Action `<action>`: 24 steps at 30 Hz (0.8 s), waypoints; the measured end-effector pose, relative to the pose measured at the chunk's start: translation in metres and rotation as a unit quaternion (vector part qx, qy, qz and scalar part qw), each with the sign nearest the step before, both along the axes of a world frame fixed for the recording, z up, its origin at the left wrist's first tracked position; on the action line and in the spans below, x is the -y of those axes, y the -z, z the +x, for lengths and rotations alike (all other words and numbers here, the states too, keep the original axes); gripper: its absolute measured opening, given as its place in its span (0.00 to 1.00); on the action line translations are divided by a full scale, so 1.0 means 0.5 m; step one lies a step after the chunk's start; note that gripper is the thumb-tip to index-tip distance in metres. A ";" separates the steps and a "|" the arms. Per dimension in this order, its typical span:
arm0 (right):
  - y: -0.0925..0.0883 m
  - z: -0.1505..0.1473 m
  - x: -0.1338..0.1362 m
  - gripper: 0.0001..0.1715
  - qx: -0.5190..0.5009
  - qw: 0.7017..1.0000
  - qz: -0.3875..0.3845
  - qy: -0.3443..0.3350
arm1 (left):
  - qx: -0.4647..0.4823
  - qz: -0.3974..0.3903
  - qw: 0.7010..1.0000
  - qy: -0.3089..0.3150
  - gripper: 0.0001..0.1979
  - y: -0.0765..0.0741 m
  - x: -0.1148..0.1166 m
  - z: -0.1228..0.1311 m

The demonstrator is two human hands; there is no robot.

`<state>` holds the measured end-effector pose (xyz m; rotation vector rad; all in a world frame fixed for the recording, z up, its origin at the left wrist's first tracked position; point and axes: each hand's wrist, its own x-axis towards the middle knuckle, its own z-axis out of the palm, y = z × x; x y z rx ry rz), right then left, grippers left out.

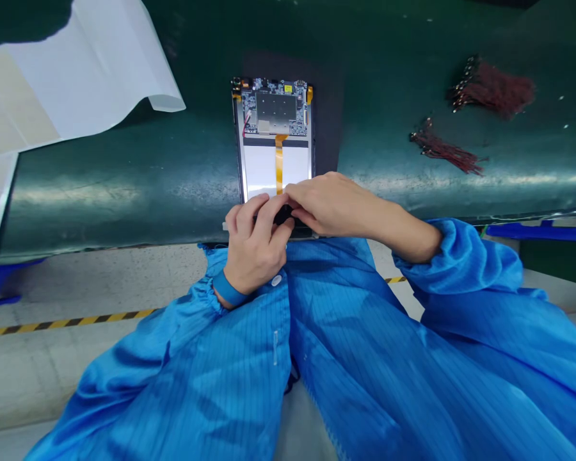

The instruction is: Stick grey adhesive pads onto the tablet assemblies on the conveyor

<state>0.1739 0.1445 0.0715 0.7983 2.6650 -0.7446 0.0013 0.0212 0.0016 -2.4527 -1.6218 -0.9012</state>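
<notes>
An opened tablet (260, 168) lies in front of me near the table's front edge, its circuit board (275, 110) at the far end. An orange ribbon cable (279, 168) runs down from the board over the pale panel. Both of my hands meet at the tablet's near end. My left hand (256, 240) has its fingers bent over that end, around a small black part (283, 214). From the right, my right hand (324, 203) pinches at the same spot, thumb and fingers together. Whatever sits between the fingertips is mostly hidden.
Two bundles of dark red wires, a larger bundle (502, 89) and a smaller bundle (446, 147), lie on the green table (182, 166) at right. White sheeting (100, 70) with a curled edge covers the left. A dark mat (326, 128) lies under the tablet.
</notes>
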 end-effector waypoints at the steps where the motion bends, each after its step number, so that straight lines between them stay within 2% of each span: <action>1: 0.001 0.002 0.000 0.13 -0.002 1.000 0.000 0.005 | -0.002 -0.003 1.000 -0.003 0.10 -0.002 -0.001 0.003; 6: 0.008 0.011 -0.002 0.11 -0.021 1.000 -0.016 0.017 | 0.072 -0.039 0.997 -0.001 0.13 -0.010 0.003 -0.022; 10: 0.014 0.013 -0.002 0.11 -0.029 0.999 -0.018 0.017 | 0.072 -0.024 0.997 -0.003 0.17 -0.008 0.009 -0.050; 15: 0.016 0.012 -0.003 0.12 -0.035 0.999 -0.015 0.016 | 0.060 0.000 0.998 0.034 0.22 0.008 0.007 -0.040; 20: 0.018 0.023 0.001 0.13 -0.050 0.998 -0.024 0.013 | 0.033 0.000 0.999 0.037 0.22 0.017 -0.003 -0.031; 24: 0.022 0.028 0.010 0.10 -0.064 0.998 -0.023 -0.004 | 0.066 -0.036 0.996 0.042 0.22 0.021 -0.001 -0.040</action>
